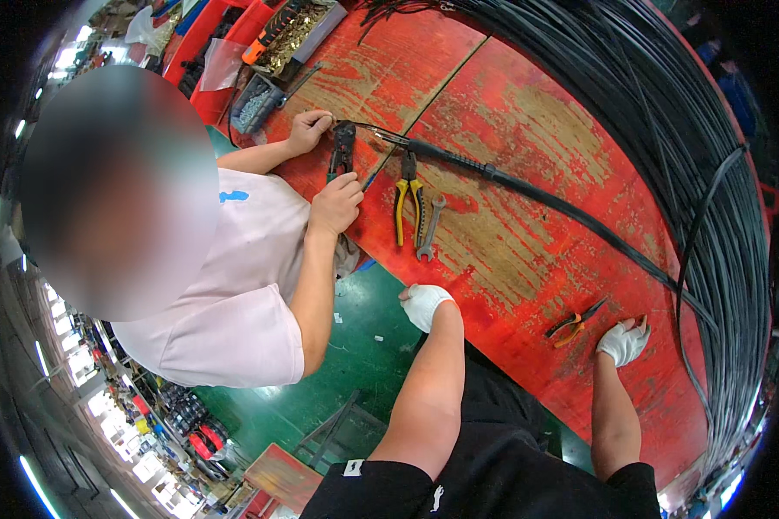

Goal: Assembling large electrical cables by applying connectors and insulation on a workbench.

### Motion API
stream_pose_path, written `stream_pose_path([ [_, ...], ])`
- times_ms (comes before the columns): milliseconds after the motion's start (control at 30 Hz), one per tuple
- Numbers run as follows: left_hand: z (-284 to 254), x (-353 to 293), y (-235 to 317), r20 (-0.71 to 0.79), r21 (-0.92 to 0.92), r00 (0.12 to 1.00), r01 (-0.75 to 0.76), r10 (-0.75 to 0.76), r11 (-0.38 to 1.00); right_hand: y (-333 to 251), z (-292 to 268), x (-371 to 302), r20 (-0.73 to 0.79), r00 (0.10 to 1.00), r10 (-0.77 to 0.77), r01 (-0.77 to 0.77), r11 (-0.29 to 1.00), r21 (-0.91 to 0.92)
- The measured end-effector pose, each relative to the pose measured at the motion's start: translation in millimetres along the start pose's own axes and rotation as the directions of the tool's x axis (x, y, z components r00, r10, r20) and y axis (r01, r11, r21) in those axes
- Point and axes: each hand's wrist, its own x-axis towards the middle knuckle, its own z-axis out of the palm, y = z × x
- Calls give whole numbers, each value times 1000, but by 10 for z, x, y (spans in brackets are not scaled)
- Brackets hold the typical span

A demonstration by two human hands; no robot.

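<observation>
Pliers (579, 317), orange-handled, near right hand (622, 342); left hand (428, 307) curled by table (511, 320); hands apart, grips unclear

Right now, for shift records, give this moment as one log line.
left hand: gloved, near table | right hand: gloved, beside small pliers | co-worker: holding hand tool

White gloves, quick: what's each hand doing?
Left hand: curled; can't tell if holding anything.
Right hand: loosely open, nothing seen held, beside orange-handled pliers.

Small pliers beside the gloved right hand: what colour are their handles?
The handles are orange and black, best seen in the head view.
</observation>
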Motion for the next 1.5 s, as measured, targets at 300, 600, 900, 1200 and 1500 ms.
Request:
stream_pose_path([
  [300, 186, 161, -83, -83, -35, 996, 6, -9, 999, -29, -3, -7, -5, 1000, -17, 17, 999, 28],
  [600, 296, 306, -216, -78, -27, 996, -48, 46, 998, -46, -33, -8, 14, 1000, -12, 12, 1000, -6],
  [900, 202, 213, -143, -5, 83, 999, -34, 35, 996, -46, -59, -8, 43, 999, 29, -30, 999, 11],
  [1200, 296, 206, -170, -99, 36, 994, -46, 49, 998, -46, -44, 10, 2, 1000, 13, -13, 1000, 12],
  [1500, 84, 63, -63, -79, -30, 995, -60, 57, 998, -123, -79, -10, -31, 999, 19, -19, 1000, -4],
])
